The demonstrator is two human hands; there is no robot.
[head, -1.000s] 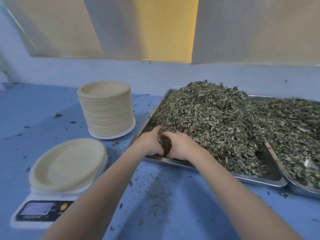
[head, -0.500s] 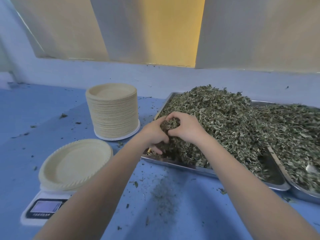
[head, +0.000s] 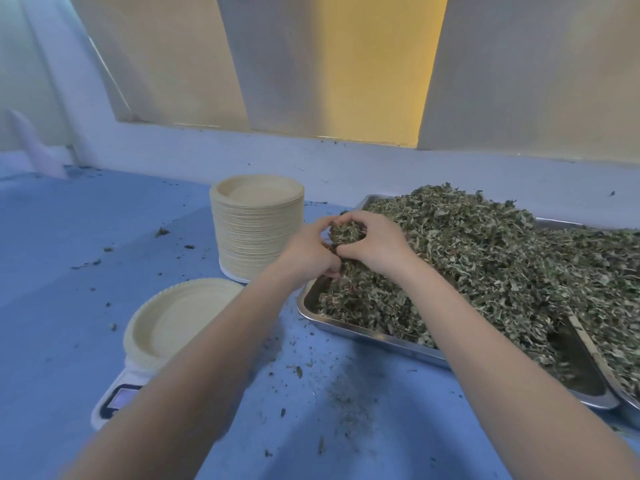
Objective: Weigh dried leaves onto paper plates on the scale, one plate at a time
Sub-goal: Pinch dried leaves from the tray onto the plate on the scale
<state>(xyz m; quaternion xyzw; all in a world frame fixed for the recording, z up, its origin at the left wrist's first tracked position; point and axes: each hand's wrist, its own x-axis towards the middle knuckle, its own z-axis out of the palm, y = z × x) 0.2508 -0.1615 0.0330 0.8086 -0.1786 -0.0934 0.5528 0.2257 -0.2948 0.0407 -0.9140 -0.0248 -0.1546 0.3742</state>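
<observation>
My left hand (head: pixel 308 252) and right hand (head: pixel 375 245) curl their fingers together around a clump of dried leaves (head: pixel 344 232) above the heaped steel tray (head: pixel 367 336), the bare paper plate (head: pixel 180 318) sitting on the scale (head: pixel 117 398) to the left.

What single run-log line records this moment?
hands: left hand and right hand cup leaf clump | over: tray | plate on scale: unfilled

One view only, from the person's head, looking forward and down across the blue tabletop (head: pixel 69 306) toward the wall behind. It sits close: both forearms reach in from the bottom edge. The metal tray (head: pixel 363 332) lies right of centre, its right end running out of frame.
</observation>
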